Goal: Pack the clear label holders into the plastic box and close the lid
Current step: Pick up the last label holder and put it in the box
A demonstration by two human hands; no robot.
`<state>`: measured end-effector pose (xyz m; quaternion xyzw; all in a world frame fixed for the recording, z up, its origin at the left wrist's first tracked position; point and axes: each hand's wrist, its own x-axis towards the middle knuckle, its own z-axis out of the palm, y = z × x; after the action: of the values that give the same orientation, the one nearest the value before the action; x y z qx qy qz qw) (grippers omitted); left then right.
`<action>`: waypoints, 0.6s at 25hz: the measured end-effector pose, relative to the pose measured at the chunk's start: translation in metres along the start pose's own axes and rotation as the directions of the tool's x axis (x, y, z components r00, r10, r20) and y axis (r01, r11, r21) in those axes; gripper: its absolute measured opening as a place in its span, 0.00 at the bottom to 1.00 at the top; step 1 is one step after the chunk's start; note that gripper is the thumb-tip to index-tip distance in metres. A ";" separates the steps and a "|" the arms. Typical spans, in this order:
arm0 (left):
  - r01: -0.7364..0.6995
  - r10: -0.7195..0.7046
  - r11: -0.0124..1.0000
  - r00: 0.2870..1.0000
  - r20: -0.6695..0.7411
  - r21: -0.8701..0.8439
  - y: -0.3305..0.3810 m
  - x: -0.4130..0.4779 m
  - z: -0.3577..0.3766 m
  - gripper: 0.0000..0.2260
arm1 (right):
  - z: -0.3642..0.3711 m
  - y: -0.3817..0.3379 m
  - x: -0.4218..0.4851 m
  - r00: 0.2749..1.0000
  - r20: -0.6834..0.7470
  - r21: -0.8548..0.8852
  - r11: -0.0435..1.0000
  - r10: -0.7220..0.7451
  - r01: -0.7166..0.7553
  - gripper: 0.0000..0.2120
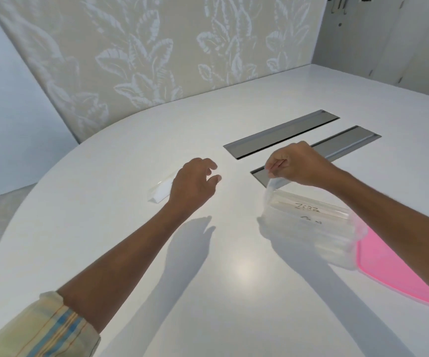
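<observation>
A clear plastic box (319,238) lies on the white table at the right, with handwriting showing through its top and label holders inside. My right hand (296,166) is over the box's far left corner, fingers pinched on a clear label holder (270,186) that hangs down to the box. The pink lid (391,269) lies flat on the table, partly under the box's right side and my right forearm. My left hand (195,184) hovers with fingers curled apart and holds nothing. A clear label holder (160,190) lies on the table just left of it.
Two grey recessed cable slots (280,134) (347,145) cut the white table (131,253) beyond my hands. A leaf-patterned panel stands behind the table's far edge. The table's rim curves round on the left.
</observation>
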<state>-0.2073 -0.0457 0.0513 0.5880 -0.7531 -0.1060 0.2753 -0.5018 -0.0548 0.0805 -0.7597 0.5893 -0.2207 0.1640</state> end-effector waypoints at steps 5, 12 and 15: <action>0.218 -0.218 0.973 0.976 -0.003 0.073 -0.069 -0.009 -0.022 0.17 | 0.047 -0.043 0.062 0.995 0.085 0.075 0.996 -0.050 0.044 0.12; 0.362 -0.371 0.921 0.928 0.041 0.143 -0.129 -0.001 -0.015 0.26 | 0.118 -0.078 0.114 0.974 0.192 0.013 0.993 -0.120 0.120 0.20; 0.384 -0.396 0.912 0.916 0.069 0.141 -0.146 0.010 -0.006 0.27 | 0.142 -0.079 0.129 0.966 0.234 -0.073 0.989 -0.108 0.128 0.27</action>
<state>-0.0849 -0.0960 -0.0111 0.7368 -0.6379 -0.1398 0.1750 -0.3353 -0.1612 0.0188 -0.8203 0.5292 -0.1148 0.1843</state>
